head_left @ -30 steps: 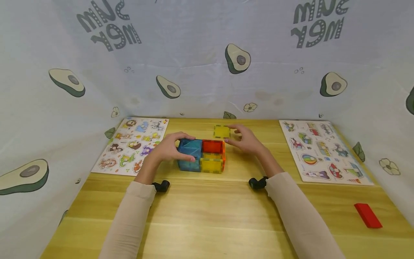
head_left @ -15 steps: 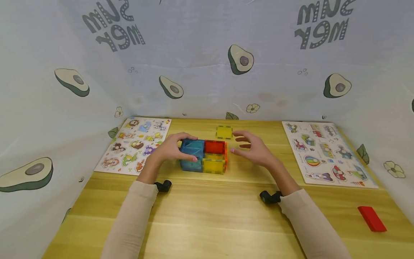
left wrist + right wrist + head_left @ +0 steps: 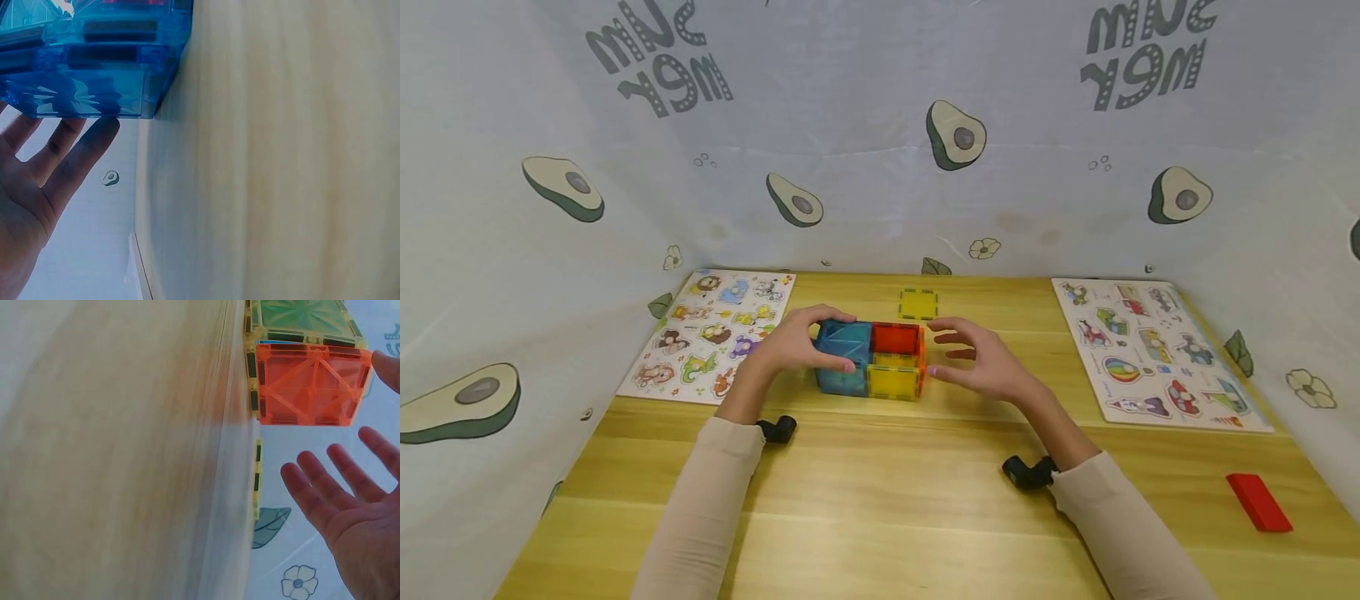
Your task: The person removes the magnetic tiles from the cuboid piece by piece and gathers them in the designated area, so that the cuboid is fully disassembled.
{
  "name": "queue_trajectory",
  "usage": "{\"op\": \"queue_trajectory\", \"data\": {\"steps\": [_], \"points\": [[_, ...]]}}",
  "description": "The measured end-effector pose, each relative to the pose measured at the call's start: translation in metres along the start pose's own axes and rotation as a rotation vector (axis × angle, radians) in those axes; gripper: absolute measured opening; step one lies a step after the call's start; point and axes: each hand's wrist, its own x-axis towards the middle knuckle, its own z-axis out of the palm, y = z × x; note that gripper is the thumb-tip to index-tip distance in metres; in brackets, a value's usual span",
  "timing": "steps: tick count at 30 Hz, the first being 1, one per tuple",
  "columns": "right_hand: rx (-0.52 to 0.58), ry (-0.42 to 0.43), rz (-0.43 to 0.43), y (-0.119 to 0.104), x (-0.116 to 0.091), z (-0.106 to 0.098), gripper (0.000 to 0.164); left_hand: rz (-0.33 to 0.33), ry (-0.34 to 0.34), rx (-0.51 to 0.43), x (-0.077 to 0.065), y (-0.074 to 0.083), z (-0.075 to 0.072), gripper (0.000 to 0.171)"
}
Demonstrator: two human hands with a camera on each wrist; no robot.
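A low box of see-through magnetic tiles stands mid-table: a blue section at the left, and an open-topped section with a yellow front tile, a red back tile and an orange end tile. My left hand grips the blue section, thumb along the front and fingers behind. Beside the orange end is my right hand, its fingers spread and nothing held; the thumb tip is right at the tile's edge in the right wrist view. Behind the box, a loose yellow tile lies flat.
An animal puzzle board lies at the back left, a vehicle puzzle board at the back right. Toward the right edge of the wooden table is a red block. An avocado-print cloth hangs behind.
My right hand has come away from beside the loose yellow tile, toward me, to the box's orange end. The left hand keeps its grip on the blue section.
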Motion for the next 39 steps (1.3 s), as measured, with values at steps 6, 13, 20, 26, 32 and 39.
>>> {"op": "queue_trajectory", "data": {"steps": [6, 13, 20, 26, 32, 39], "points": [[-0.004, -0.015, -0.027, -0.001, -0.002, 0.002, 0.065, 0.008, 0.004, 0.003, 0.0, 0.0, 0.001, 0.071], [0.002, -0.045, -0.038, 0.001, -0.001, 0.007, 0.065, 0.016, 0.002, 0.001, 0.0, -0.002, 0.003, 0.073], [-0.008, -0.051, -0.011, -0.003, 0.003, 0.014, 0.07, 0.012, 0.009, -0.003, -0.003, -0.002, 0.003, 0.074], [-0.013, -0.017, -0.01, -0.003, 0.004, 0.014, 0.069, 0.009, 0.001, -0.008, -0.002, 0.0, 0.0, 0.076], [-0.002, 0.029, 0.013, -0.004, 0.004, 0.014, 0.079, 0.013, 0.0, 0.015, 0.0, 0.0, -0.001, 0.074], [-0.005, 0.065, 0.054, -0.003, 0.0, 0.012, 0.08, 0.005, -0.009, -0.004, 0.0, -0.002, 0.0, 0.074]]}}
